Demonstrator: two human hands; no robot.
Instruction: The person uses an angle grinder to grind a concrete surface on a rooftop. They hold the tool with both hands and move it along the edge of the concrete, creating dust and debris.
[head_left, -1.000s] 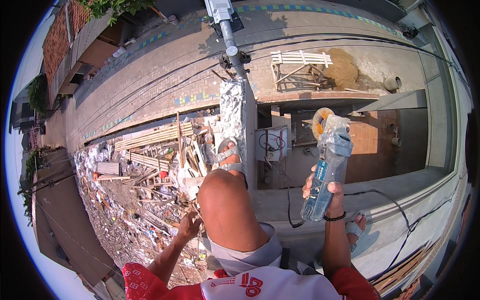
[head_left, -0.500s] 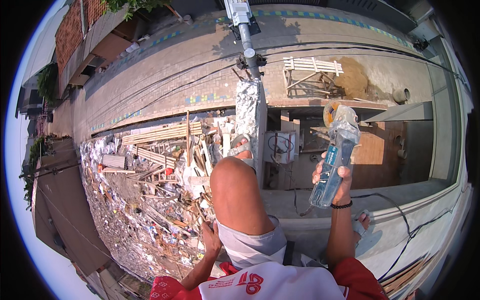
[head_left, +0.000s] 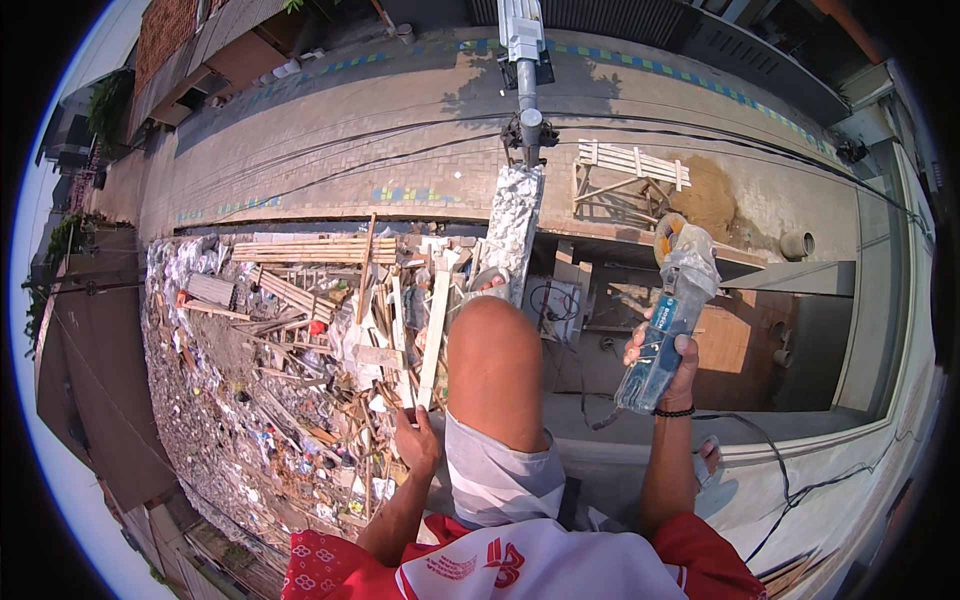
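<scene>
In my right hand (head_left: 672, 368) is a blue angle grinder (head_left: 664, 335), gripped around its body. Its head, wrapped in cloudy plastic, points away from me, and an orange-yellow disc (head_left: 667, 238) shows on its left side. A dark power cord (head_left: 762, 432) trails on the right. My left hand (head_left: 416, 443) hangs beside my raised knee with finger and thumb apart, and I see nothing held in it. Beyond its fingertips in the picture lies a pale wooden plank (head_left: 434, 335) among the debris below.
I am up on a narrow grey concrete ledge (head_left: 600, 432). Down on the left spreads rubble (head_left: 250, 400) with scrap wood. A rough white wall top (head_left: 512, 215) runs ahead toward a grey pole (head_left: 527, 90). Overhead wires (head_left: 650, 128) cross ahead. An opening to a lower floor (head_left: 735, 345) lies right.
My left hand has risen forward along my knee, its fingers now showing more. The view has shifted, and my right hand keeps its hold on the angle grinder.
</scene>
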